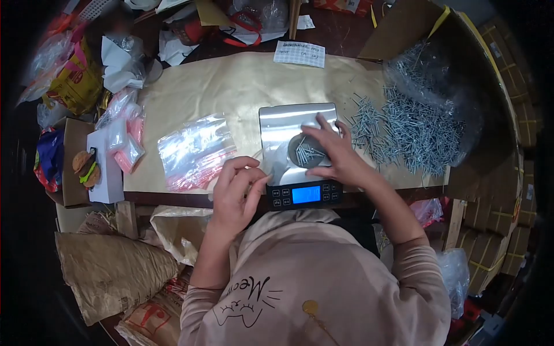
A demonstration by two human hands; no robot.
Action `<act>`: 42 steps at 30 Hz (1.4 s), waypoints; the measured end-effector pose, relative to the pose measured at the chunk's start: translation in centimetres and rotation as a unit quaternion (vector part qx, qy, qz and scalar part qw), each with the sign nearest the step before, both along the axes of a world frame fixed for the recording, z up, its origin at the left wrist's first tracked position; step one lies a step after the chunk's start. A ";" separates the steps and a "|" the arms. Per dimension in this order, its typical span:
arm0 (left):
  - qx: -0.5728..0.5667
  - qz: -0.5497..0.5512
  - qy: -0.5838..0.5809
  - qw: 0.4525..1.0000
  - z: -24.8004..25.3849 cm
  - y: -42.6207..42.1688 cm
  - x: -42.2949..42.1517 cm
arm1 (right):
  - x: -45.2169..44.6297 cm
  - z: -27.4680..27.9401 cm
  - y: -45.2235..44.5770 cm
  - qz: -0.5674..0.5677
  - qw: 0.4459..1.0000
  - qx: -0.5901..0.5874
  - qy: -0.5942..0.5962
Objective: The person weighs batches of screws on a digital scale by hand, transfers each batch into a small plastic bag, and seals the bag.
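Observation:
On the silver digital scale (271,124), whose blue display is lit, stands a small round cup (293,151) with several thin metal screws (309,152) in it. The fingers and thumb of my right hand (340,155) are curved around the cup's rim. By the scale's left front edge, my left hand (235,193) has thumb and fingertips pinched on a clear plastic bag (279,164), which lies over the plate beside the cup. Left of that hand is a pile of flat zip bags (196,150) with red seals.
Loose screws (415,130) form a large heap on the right, spilling from a clear bag in a cardboard box (490,132). A labelled paper slip (299,53) lies at the back. On the left stand a small open box (78,161) and more plastic packs (127,135).

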State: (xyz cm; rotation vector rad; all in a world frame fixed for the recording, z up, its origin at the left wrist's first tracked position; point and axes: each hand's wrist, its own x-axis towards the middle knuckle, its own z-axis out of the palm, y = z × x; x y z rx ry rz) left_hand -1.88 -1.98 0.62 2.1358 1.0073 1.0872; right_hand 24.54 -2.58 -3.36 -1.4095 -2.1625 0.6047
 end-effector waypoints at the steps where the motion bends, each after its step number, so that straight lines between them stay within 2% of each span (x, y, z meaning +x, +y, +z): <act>1: -0.034 0.001 -0.013 0.999 0.2 -0.2 0.3 | -0.2 -0.7 0.2 0.006 1.000 0.016 -0.014; 3: -0.046 -0.012 -0.009 0.999 0.0 -0.2 0.3 | -0.4 -0.5 0.6 0.004 1.000 0.006 -0.007; 4: -0.052 -0.018 -0.007 0.998 -0.1 -0.1 0.3 | -0.3 0.3 0.8 -0.002 0.994 -0.055 0.093; 6: -0.066 -0.054 0.007 0.996 -0.1 0.1 0.6 | -0.3 2.7 1.1 -0.013 0.943 -0.173 0.285; 7: -0.062 -0.067 0.011 0.996 -0.1 0.2 1.1 | -0.8 4.1 1.2 -0.007 0.921 -0.185 0.344; 10: -0.047 -0.087 0.010 0.995 0.1 -0.1 2.7 | -1.2 6.6 2.4 0.104 0.966 -0.066 0.227; 11: -0.042 -0.087 0.005 0.995 0.0 -0.1 3.2 | -1.8 7.3 2.6 0.126 0.965 -0.063 0.220; 15: -0.021 -0.086 0.011 0.996 -0.5 -0.1 3.6 | -3.9 8.2 2.2 0.112 0.991 0.011 0.065; 19: 0.002 -0.066 0.019 0.998 -0.2 0.1 3.2 | -2.9 9.5 2.1 0.094 0.988 0.006 0.119; 24: 0.020 -0.037 0.001 0.999 -0.2 0.9 2.7 | -1.4 7.4 1.8 0.017 0.974 -0.070 0.217; 31: 0.018 -0.067 -0.009 0.998 0.0 0.6 3.2 | -2.7 9.5 1.3 0.107 0.988 0.005 0.111; 34: 0.022 -0.060 -0.003 0.998 0.1 0.6 3.0 | -2.6 9.5 1.7 0.115 0.984 0.034 0.130; 37: 0.022 -0.055 -0.005 0.998 -0.1 0.6 2.6 | -1.6 8.5 2.0 0.069 0.978 0.042 0.193; 40: 0.060 -0.022 0.001 0.998 0.5 0.9 2.3 | -0.9 4.6 2.5 -0.049 0.975 -0.010 0.217; 41: 0.039 -0.013 -0.023 0.999 0.6 0.9 2.3 | -0.3 2.9 2.5 -0.061 0.984 -0.055 0.158; 42: 0.017 -0.003 -0.046 0.999 0.8 0.9 2.3 | -0.1 1.7 2.4 -0.057 0.992 -0.034 0.104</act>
